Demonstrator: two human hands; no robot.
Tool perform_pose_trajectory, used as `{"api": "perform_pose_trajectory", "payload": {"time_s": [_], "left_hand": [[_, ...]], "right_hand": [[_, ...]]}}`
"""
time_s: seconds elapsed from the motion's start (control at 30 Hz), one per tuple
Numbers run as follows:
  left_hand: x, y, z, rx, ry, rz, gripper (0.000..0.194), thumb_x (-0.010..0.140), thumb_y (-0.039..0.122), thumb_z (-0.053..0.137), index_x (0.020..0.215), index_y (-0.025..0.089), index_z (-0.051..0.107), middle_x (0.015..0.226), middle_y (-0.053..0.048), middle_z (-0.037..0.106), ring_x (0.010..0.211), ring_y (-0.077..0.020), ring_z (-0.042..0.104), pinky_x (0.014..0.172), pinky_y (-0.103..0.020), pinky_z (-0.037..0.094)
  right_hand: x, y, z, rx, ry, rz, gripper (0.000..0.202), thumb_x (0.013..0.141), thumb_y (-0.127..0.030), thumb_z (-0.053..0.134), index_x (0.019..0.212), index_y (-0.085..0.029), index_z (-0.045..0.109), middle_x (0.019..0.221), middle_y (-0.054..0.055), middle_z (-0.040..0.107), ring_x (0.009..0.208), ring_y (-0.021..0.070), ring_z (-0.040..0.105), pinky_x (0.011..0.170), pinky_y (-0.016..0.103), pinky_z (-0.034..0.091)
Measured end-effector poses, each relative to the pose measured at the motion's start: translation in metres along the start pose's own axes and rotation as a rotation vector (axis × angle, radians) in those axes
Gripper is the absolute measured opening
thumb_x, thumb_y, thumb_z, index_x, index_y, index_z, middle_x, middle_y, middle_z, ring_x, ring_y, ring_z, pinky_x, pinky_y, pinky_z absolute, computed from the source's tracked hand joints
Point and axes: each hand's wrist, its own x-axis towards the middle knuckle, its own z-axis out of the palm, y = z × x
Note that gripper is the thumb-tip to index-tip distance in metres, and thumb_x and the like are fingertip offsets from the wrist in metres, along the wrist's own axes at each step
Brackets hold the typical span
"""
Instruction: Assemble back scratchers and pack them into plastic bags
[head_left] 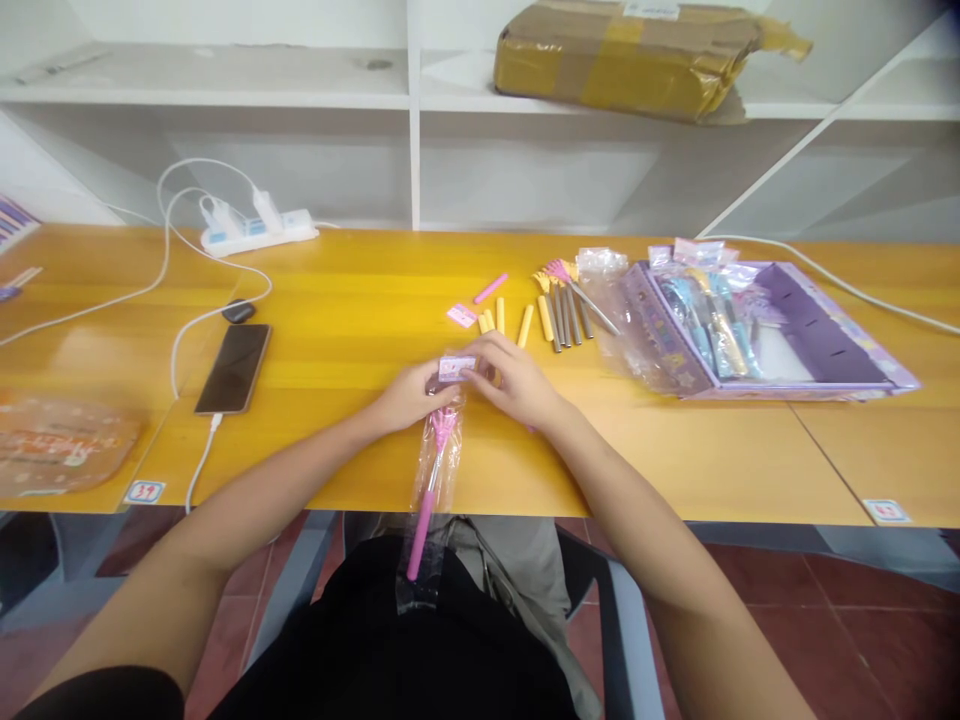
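Note:
A pink back scratcher (pixel 424 525) lies inside a clear plastic bag (pixel 448 490) that hangs over the table edge toward my lap. At the bag's top is a small purple and white header card (pixel 454 370). My left hand (pixel 415 397) pinches the bag and card from the left. From the right, my right hand (pixel 510 378) has its fingers closed on the card's edge. Beyond my hands lie a loose pink handle (pixel 490 289), a pink card (pixel 462 316) and several yellow handles (pixel 525 326). Several back scratchers with metal rods (pixel 568 318) lie to their right.
A purple display box (pixel 817 340) with bagged back scratchers stands at right, beside loose plastic bags (pixel 630 345). At left are a phone (pixel 234 368) on a charging cable, a power strip (pixel 259 232) and an orange-printed plastic bag (pixel 64 445). A taped carton (pixel 626 55) sits on the shelf.

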Motion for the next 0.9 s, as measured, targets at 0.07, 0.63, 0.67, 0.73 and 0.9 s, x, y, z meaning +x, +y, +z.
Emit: {"api": "perform_pose_trajectory", "payload": {"time_s": [0.07,0.63,0.67,0.73,0.9], "left_hand": [[0.001,-0.002,0.000,0.007,0.012,0.013,0.043,0.096,0.035,0.073,0.135,0.016,0.072,0.118,-0.010,0.080,0.101,-0.0224,0.074,0.095,-0.038,0.058],[0.001,0.006,-0.001,-0.164,0.043,-0.025,0.049,0.095,0.051,0.080,0.129,0.015,0.078,0.132,-0.015,0.079,0.115,-0.0263,0.076,0.103,-0.041,0.060],[0.001,0.006,0.000,-0.185,0.032,-0.027,0.050,0.094,0.051,0.080,0.130,0.015,0.078,0.134,-0.016,0.079,0.118,-0.0272,0.076,0.106,-0.043,0.058],[0.002,0.006,0.000,-0.240,0.011,-0.042,0.053,0.094,0.052,0.080,0.131,0.014,0.078,0.133,-0.016,0.079,0.120,-0.0286,0.076,0.109,-0.045,0.057],[0.003,0.005,0.003,-0.266,0.070,-0.031,0.056,0.091,0.054,0.082,0.131,0.015,0.077,0.129,-0.015,0.081,0.118,-0.0287,0.076,0.108,-0.045,0.057]], "right_hand": [[0.000,-0.001,-0.001,-0.005,0.015,-0.008,0.028,0.110,-0.032,0.059,0.135,-0.029,0.072,0.120,0.011,0.062,0.084,0.0210,0.062,0.077,0.040,0.059],[0.004,-0.006,0.001,0.054,0.219,0.050,0.014,0.108,-0.034,0.064,0.109,-0.028,0.077,0.102,0.008,0.071,0.083,0.0222,0.064,0.072,0.040,0.057],[0.004,-0.007,0.001,0.065,0.248,0.055,0.013,0.108,-0.035,0.065,0.107,-0.028,0.076,0.102,0.008,0.071,0.081,0.0217,0.064,0.072,0.040,0.057],[0.005,-0.009,0.004,0.082,0.293,0.070,0.013,0.107,-0.036,0.067,0.105,-0.027,0.076,0.101,0.007,0.071,0.077,0.0198,0.063,0.071,0.039,0.056],[0.005,-0.009,0.011,0.106,0.341,0.154,0.016,0.106,-0.042,0.070,0.103,-0.027,0.075,0.092,0.004,0.067,0.069,0.0177,0.057,0.070,0.039,0.055]]}}
